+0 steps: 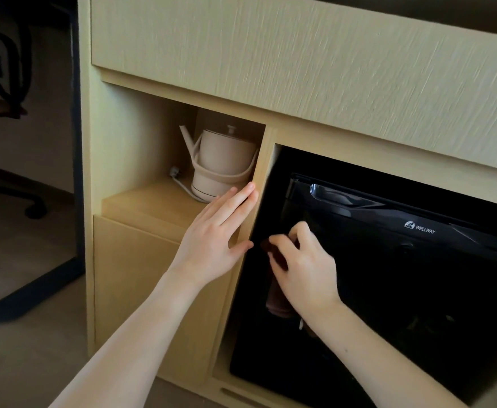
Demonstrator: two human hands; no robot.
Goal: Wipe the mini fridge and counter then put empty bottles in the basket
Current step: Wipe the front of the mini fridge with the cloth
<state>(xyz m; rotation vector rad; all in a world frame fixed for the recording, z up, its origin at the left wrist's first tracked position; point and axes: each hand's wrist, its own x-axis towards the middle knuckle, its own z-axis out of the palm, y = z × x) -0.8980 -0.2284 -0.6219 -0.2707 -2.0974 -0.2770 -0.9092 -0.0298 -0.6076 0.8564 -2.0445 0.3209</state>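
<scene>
A black mini fridge (403, 290) sits in the right bay of a light wooden cabinet (300, 63), its glossy door facing me. My right hand (306, 269) is closed on a dark brown cloth (276, 298) pressed against the left part of the fridge door; the cloth hangs down below my palm. My left hand (214, 240) lies flat with fingers spread on the upright wooden divider (256, 207) between the fridge bay and the open shelf. No bottles or basket are in view.
A beige electric kettle (223, 166) with its white cord stands in the open shelf left of the divider. A closed drawer front (132, 275) is below it. A black desk leg (35, 287) and an office chair base (32, 204) stand on the floor at left.
</scene>
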